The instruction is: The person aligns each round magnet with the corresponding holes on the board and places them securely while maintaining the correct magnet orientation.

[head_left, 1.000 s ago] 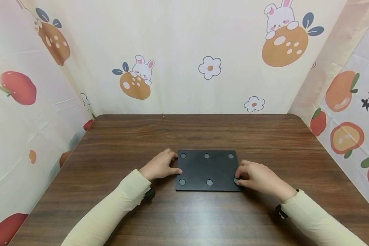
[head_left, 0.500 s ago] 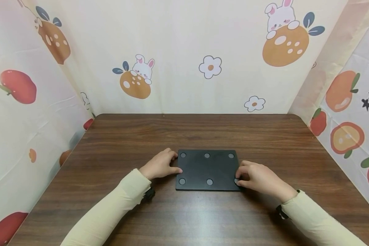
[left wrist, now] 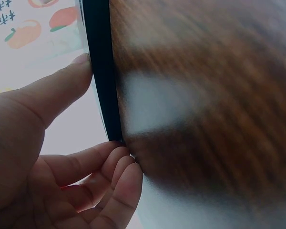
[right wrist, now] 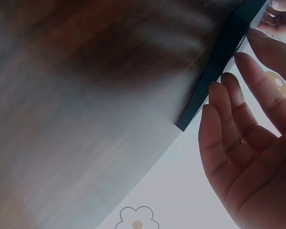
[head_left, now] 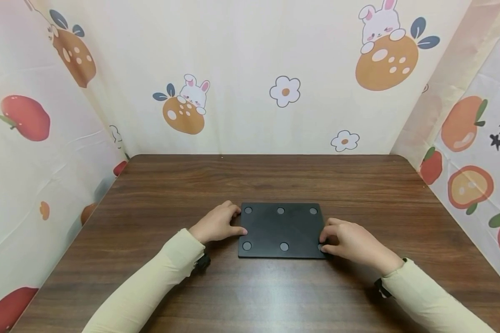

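A black rectangular board (head_left: 281,230) with several round grey spots along its long edges lies on the wooden table in the head view. My left hand (head_left: 217,223) grips its left edge, the thumb over the top face and the fingertips at the side near the far corner. On the opposite edge my right hand (head_left: 354,241) pinches close to the near right corner, its thumb partly covering a grey spot. The left wrist view shows the board's dark side (left wrist: 101,71) between thumb and curled fingers (left wrist: 128,183). In the right wrist view, several fingertips line the board's edge (right wrist: 212,76).
The brown wooden table (head_left: 183,180) stretches beyond the board on all sides. A cream curtain (head_left: 241,41) with rabbit, fruit and flower prints hangs behind it. Fruit-printed sheets flank both sides, the right sheet (head_left: 468,143) close to the table's edge.
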### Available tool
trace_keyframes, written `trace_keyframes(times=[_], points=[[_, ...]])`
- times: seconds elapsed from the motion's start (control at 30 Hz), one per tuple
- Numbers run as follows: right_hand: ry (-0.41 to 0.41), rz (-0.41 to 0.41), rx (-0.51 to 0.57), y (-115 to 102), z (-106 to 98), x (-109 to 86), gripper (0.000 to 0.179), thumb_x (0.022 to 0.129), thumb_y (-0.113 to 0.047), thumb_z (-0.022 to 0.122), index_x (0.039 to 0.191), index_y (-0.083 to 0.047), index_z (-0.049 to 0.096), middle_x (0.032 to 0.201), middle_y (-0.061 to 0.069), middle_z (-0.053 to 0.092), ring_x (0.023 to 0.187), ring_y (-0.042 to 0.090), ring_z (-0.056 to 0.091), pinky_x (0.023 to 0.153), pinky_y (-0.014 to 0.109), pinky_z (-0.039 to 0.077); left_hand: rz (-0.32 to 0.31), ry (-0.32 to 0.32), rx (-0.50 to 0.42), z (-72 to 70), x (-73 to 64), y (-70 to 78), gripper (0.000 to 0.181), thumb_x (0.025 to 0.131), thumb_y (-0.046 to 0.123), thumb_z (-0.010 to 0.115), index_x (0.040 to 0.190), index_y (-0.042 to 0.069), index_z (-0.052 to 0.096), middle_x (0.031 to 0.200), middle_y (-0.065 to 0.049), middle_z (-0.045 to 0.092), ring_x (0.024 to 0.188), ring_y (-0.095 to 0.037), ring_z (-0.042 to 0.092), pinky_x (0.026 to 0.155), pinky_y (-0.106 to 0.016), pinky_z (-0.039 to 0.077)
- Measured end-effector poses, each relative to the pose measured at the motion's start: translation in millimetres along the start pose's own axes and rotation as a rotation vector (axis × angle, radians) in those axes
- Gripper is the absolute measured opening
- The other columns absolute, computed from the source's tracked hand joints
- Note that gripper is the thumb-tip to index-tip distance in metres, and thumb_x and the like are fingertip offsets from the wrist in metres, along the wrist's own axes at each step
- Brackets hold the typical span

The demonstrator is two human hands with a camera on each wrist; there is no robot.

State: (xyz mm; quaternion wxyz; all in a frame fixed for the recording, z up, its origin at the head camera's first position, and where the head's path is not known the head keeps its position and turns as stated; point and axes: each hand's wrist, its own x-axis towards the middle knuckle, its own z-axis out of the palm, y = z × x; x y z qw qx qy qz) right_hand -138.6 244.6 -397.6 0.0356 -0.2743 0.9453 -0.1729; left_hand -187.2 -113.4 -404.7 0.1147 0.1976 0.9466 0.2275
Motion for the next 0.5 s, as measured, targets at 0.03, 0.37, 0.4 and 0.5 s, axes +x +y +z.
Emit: trace_keyframes(times=[0.03,0.37,0.4,0.5], points=[[-0.001,0.001,0.003,0.2,-0.1,0.1,0.012,0.081,-0.022,0.080,0.086,-0.028,0.070,0.084,-0.014,0.054,0.065,-0.005,0.046,0.059,0.020,0.042,0.000,0.000,-0.001,0.1,-0.1,-0.1,0.063,0.083,0.039,0.078,0.130,0.001,0.059,0.120,-0.010,0.058,0.109,-0.023,0.059,0.095,-0.039,0.050],[-0.002,0.009,0.044,2.7,-0.4,3.2,0.008,0.084,-0.026,0.077,0.088,-0.028,0.071,0.084,-0.015,0.056,0.067,-0.004,0.048,0.061,0.021,0.043,0.001,0.002,-0.002,-0.1,-0.6,0.2,0.063,0.083,0.039,0.079,0.130,0.001,0.059,0.118,-0.009,0.058,0.106,-0.022,0.059,0.094,-0.038,0.050],[-0.001,0.013,0.052,3.1,-0.7,3.9,0.007,0.084,-0.026,0.077,0.088,-0.028,0.071,0.085,-0.015,0.057,0.068,-0.004,0.049,0.061,0.021,0.043,0.002,0.002,0.000,0.0,-0.6,0.2,0.063,0.083,0.039,0.078,0.130,0.001,0.059,0.118,-0.009,0.058,0.106,-0.022,0.059,0.094,-0.038,0.050],[0.003,0.038,0.072,4.2,-2.3,6.9,0.006,0.085,-0.025,0.076,0.087,-0.028,0.071,0.085,-0.015,0.058,0.069,-0.003,0.050,0.063,0.022,0.045,0.007,0.001,0.010,0.6,-0.3,0.1,0.063,0.083,0.039,0.078,0.130,0.001,0.060,0.118,-0.010,0.058,0.106,-0.022,0.059,0.093,-0.038,0.050]])
